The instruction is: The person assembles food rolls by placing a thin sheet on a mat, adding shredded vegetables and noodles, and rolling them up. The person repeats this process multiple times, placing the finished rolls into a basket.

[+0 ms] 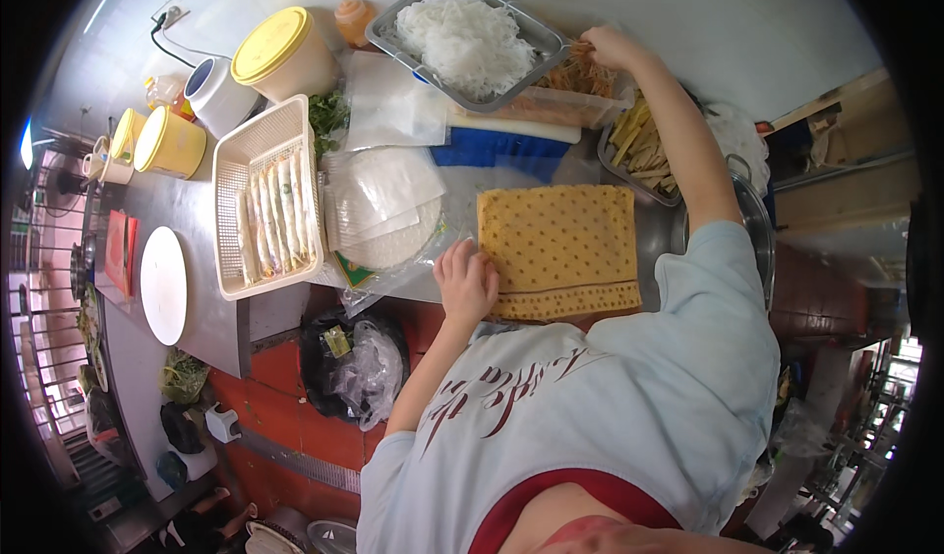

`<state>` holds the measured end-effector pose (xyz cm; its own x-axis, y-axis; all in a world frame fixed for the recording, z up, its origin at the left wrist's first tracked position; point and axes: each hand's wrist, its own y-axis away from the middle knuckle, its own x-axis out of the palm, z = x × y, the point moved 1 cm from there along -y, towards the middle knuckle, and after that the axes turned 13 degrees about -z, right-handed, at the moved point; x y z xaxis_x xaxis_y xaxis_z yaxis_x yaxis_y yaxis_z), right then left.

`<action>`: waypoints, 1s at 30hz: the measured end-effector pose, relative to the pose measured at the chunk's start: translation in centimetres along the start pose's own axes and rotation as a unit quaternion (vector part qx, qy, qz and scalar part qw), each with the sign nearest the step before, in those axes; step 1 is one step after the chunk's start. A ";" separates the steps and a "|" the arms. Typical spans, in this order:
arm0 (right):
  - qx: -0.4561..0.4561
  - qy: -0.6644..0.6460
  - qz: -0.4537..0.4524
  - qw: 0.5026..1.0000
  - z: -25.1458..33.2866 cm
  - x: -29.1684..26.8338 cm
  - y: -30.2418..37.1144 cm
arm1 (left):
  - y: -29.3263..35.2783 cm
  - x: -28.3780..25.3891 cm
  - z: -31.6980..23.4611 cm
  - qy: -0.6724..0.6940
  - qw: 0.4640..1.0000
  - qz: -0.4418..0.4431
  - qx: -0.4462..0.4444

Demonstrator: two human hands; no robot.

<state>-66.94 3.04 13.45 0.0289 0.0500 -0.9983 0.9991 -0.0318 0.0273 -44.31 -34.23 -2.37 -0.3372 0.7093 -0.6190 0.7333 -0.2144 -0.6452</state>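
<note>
My right hand [612, 49] reaches to the far side, its fingers closed on brown shreds [588, 74] in a clear plastic tub [590, 108]. Loosely bent, my left hand [465, 279] rests at the left edge of a yellow cloth [558, 244] with brown dots, holding nothing that I can see. The cloth lies flat in front of me. Left of it is a stack of round rice paper [398, 232] with squarish translucent sheets on top. A metal tray [383, 31] heaped with white noodles [467, 45] stands beside the tub, partly over it.
A cream plastic basket [264, 127] holds several rolls [275, 210]. Yellow-lidded tubs [275, 48] and a white oval plate [163, 286] are farther left. Pale yellow strips [641, 146] fill a tray under my right arm. A black-lined bin [320, 377] stands below the table edge.
</note>
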 end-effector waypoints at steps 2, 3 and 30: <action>-0.008 -0.043 -0.021 0.999 -0.6 0.5 0.4 | -0.1 -0.1 -0.3 0.002 1.000 0.001 0.002; -0.012 -0.065 -0.041 0.997 -1.2 1.0 0.5 | -0.3 -0.1 -0.4 0.004 1.000 0.002 0.005; -0.070 -0.328 -0.121 0.934 11.4 12.5 30.3 | -3.5 2.7 -2.7 0.159 0.958 0.188 0.148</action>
<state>-36.62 -8.73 1.21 -0.1779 -0.5855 -0.7909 0.9695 0.0335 -0.2428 -46.18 -29.81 -0.59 0.1496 0.7031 -0.6951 0.5516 -0.6428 -0.5315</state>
